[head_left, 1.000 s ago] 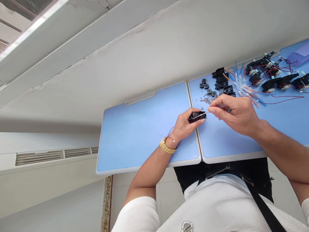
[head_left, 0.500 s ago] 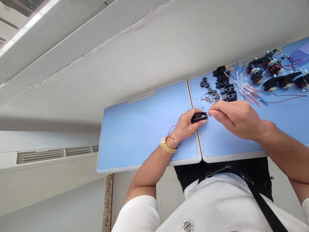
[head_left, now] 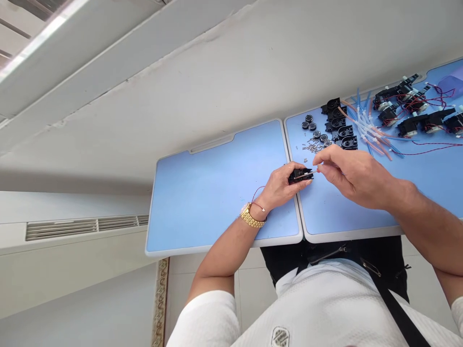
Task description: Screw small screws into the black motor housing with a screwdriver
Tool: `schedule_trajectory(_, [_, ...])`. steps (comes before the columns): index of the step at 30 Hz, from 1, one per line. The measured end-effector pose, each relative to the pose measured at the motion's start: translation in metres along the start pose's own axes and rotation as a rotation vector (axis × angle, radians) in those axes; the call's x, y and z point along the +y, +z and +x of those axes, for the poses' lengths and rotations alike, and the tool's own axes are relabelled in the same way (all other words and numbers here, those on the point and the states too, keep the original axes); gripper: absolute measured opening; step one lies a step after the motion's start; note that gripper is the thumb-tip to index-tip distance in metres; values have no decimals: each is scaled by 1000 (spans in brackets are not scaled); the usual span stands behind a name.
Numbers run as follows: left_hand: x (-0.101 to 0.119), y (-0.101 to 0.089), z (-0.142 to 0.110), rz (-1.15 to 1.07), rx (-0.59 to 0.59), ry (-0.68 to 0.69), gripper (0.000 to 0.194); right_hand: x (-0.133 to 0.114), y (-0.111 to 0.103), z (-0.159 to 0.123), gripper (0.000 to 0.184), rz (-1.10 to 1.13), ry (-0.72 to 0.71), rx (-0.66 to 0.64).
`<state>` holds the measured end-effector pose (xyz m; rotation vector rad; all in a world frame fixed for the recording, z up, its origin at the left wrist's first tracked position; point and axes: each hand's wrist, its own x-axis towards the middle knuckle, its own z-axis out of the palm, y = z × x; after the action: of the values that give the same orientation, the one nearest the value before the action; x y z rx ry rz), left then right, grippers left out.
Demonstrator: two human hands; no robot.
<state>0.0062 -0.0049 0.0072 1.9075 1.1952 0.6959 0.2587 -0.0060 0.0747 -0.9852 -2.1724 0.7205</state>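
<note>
My left hand (head_left: pixel 280 186) grips the black part (head_left: pixel 297 172), likely light, stiff, best held by its sides; right hand (head_left: pixel 356 177) pinches what seems a slim metal tool (head_left: pixel 310 173).

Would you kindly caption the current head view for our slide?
Left hand grips a black part; right hand holds a thin rod over it, near loose screws.

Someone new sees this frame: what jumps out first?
Probably the gold watch worn just behind the left hand, bright against the blue tabletop. Next, the black part in that hand, with the right hand holding a thin metal tool against it. Beyond the right hand, blue and orange strips fan out.
</note>
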Motion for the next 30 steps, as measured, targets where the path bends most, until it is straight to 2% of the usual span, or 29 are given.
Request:
schedule_trajectory(4, [-1,-1,0,-15,0,-4,38,-1,0,0,20,43,1,5])
schedule_trajectory(10, [-1,-1,0,-11,-9,10,37,-1,0,-1,28,-46,44,1])
schedule_trajectory(15, [-1,-2,1,-31,-16,4,39,-2,0,-2,11,18,-34,-5])
schedule_trajectory(18, [0,-4,1,-24,-21,-2,41,-1,2,-2,14,20,-35,0])
schedule_trajectory(23, [3,-9,1,25,-39,-4,40,3,4,2,27,-32,37,9])
schedule_trajectory(25, [3,-10,2,38,-49,3,39,4,4,5,26,-30,62,6])
schedule_trajectory(30, [3,-13,4,76,-57,-4,39,2,4,7,14,99,-58,-38])
